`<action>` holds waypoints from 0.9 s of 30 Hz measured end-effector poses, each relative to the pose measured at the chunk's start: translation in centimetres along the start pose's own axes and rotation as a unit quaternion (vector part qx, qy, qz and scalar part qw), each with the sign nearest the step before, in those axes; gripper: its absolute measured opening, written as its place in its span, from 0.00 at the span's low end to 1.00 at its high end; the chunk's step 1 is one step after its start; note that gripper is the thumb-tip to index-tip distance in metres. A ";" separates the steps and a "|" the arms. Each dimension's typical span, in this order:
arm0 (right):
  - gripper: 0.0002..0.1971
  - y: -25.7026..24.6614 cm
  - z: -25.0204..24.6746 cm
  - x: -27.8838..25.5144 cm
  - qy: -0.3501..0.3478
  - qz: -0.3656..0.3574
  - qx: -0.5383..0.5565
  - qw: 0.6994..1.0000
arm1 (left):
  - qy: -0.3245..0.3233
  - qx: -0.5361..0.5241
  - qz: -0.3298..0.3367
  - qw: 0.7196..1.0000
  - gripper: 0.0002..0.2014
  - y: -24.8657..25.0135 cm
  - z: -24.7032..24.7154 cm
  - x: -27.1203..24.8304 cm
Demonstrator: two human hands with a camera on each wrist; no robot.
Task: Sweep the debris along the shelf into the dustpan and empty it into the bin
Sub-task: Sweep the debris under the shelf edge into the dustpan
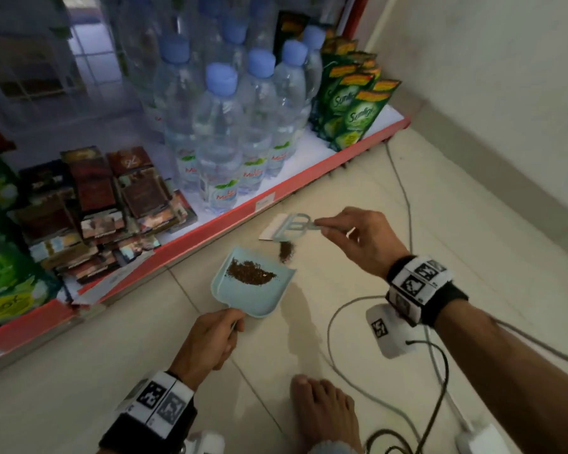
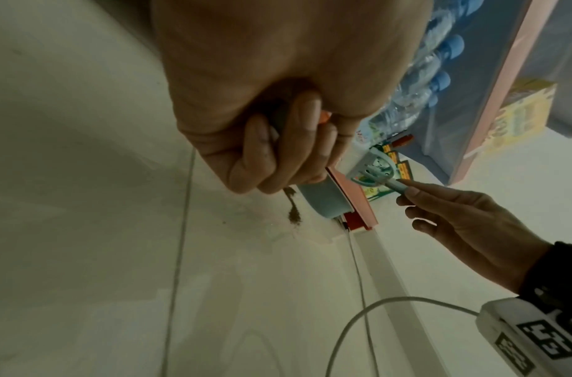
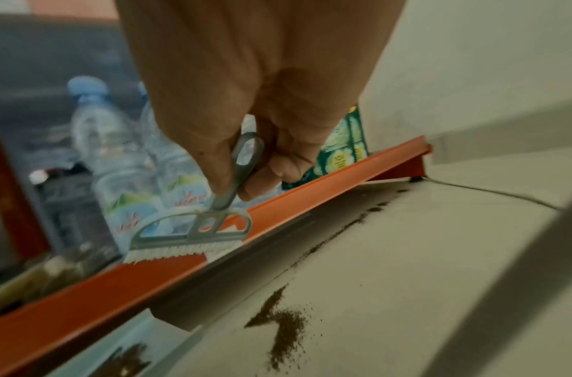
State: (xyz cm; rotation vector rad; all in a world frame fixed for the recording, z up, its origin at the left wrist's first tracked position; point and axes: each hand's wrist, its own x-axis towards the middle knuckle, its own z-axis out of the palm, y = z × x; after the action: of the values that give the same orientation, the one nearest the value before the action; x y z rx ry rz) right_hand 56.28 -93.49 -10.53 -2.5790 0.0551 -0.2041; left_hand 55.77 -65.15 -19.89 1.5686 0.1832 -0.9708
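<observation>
A pale blue dustpan lies on the tiled floor beside the red-edged shelf, with a heap of brown debris inside it. My left hand grips its handle from the near side. A smaller patch of debris lies on the floor just past the pan's far lip. Above that patch my right hand pinches the handle of a small grey-blue brush with white bristles, held off the floor. A thin trail of debris runs along the shelf base in the right wrist view.
Water bottles, green packets and stacked brown boxes fill the shelf. Grey cables and a dark cable trail over the floor on the right. A bare foot stands near the bottom. A wall closes the right side.
</observation>
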 end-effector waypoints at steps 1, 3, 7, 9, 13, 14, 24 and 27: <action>0.09 0.3 -0.5 -0.4 0.018 0.028 0.006 0.999 | -0.008 0.006 0.004 1.000 0.14 0.7 0.4 0.2; 0.10 1.6 -1.5 -1.4 0.058 0.092 0.025 0.994 | -0.024 0.023 0.012 0.999 0.14 2.2 1.4 0.8; 0.09 5.2 -3.2 -2.0 0.160 0.228 0.096 0.955 | -0.052 0.051 0.020 0.997 0.13 5.6 4.0 2.4; 0.10 7.6 -3.9 -1.5 0.219 0.291 0.133 0.922 | -0.064 0.072 0.026 0.995 0.12 7.5 5.5 3.4; 0.14 12.7 -6.3 1.1 0.363 0.397 0.224 0.813 | -0.083 0.127 0.034 0.988 0.11 11.7 8.8 6.5; 0.15 14.0 -7.3 1.9 0.397 0.425 0.260 0.771 | -0.087 0.139 0.032 0.986 0.11 12.7 9.7 7.3; 0.37 27.3 -10.7 10.3 0.128 0.525 0.042 0.840 | -0.063 0.173 -0.035 0.982 0.14 20.0 18.4 17.1; 0.19 29.8 -9.6 14.6 0.198 0.471 0.068 0.857 | -0.063 0.136 -0.074 0.986 0.14 20.3 20.6 19.0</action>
State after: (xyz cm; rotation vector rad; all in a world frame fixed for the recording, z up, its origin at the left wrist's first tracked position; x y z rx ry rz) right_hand 69.25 -124.97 -16.20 -2.0346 1.3544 -0.3335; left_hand 70.51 -96.25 -15.84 1.7537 0.0801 -1.2498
